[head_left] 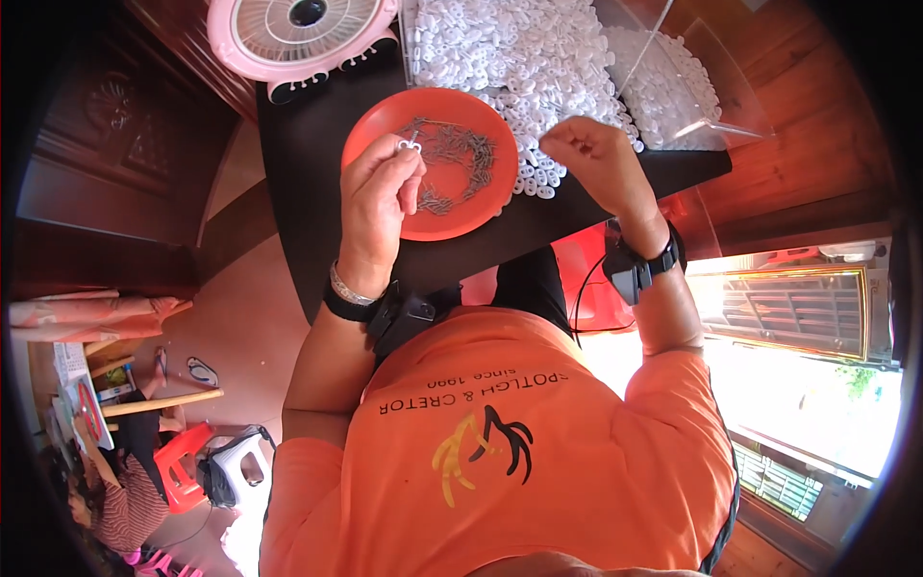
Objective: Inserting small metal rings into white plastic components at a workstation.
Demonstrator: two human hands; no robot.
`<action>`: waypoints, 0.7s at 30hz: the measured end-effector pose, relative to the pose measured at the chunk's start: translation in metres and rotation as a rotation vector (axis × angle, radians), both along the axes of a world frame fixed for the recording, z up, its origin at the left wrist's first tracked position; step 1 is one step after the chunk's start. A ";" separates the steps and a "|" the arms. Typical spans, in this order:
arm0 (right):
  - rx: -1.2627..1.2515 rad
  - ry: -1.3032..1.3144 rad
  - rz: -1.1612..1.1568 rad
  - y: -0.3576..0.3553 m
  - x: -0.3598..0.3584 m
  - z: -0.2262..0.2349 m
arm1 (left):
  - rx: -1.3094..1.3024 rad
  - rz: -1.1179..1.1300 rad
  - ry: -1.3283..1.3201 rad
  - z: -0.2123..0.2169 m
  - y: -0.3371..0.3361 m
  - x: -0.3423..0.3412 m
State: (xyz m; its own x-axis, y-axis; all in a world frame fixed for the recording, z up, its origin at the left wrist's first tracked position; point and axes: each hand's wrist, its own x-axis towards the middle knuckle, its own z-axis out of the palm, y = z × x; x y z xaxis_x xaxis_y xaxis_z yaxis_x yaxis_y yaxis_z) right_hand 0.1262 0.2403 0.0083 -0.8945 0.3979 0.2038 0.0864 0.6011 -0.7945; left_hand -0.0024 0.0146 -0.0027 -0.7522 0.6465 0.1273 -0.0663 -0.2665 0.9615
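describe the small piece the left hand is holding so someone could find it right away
Start at the black table and find the orange plate of thin dark metal bits. Over its left edge, the left hand pinches a small white piece at its fingertips. It alone is held up, apart from the white pile behind.

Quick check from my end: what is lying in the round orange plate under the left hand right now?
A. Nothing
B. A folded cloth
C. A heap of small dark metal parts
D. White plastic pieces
C. The orange plate holds a loose heap of small dark metal parts, while the white plastic pieces lie piled beyond it on the table; the left hand hovers over the plate's near side, pinching a small white piece.
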 end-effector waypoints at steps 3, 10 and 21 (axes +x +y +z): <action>0.036 -0.126 0.001 -0.005 0.024 -0.008 | 0.011 -0.015 -0.001 0.001 0.001 0.003; 0.220 -0.040 0.040 -0.012 0.033 -0.029 | 0.022 -0.045 -0.069 -0.001 0.003 0.003; 0.408 -0.106 0.039 -0.017 0.033 -0.023 | 0.023 -0.063 -0.063 0.002 0.002 0.006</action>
State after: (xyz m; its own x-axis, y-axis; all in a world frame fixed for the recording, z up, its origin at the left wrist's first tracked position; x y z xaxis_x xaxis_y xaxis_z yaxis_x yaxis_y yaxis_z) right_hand 0.1594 0.2228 -0.0146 -0.9317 0.2692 0.2440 0.1259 0.8692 -0.4782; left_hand 0.0039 0.0162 -0.0008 -0.7173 0.6901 0.0964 -0.1438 -0.2820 0.9486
